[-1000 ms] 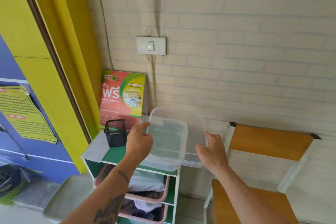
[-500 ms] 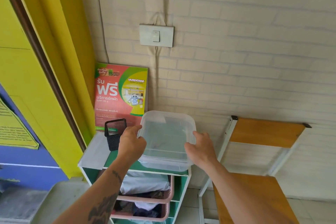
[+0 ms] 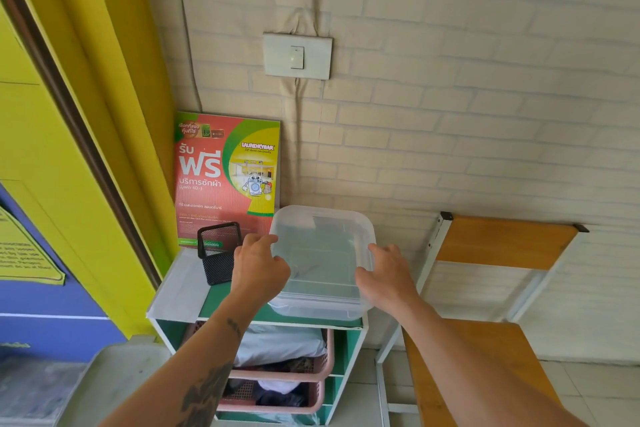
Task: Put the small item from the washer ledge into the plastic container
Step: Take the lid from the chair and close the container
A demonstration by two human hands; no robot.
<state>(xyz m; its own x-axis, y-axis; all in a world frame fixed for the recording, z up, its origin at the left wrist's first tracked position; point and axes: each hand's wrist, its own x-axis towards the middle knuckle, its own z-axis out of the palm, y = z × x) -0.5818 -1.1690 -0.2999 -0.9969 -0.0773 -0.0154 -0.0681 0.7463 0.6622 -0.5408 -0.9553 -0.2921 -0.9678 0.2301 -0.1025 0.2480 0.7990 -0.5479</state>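
A clear plastic container [image 3: 322, 246] with its translucent lid lying flat on it stands on top of a small white and green shelf unit [image 3: 180, 291]. My left hand [image 3: 258, 265] curls its fingers over the lid's left edge. Across from it, my right hand [image 3: 386, 276] holds the right edge. Through the cloudy plastic I cannot make out any small item inside. No washer ledge shows clearly.
A black mesh cup [image 3: 218, 253] stands just left of my left hand, in front of a red and green laundry poster [image 3: 225, 177]. Pink baskets [image 3: 329, 354] of cloth fill the shelves below. A wooden chair [image 3: 502, 243] stands at the right. The brick wall is close behind.
The lid was tilted up in both hands over the container a second ago; it now lies flat on it. My hands have moved in to its two side edges.
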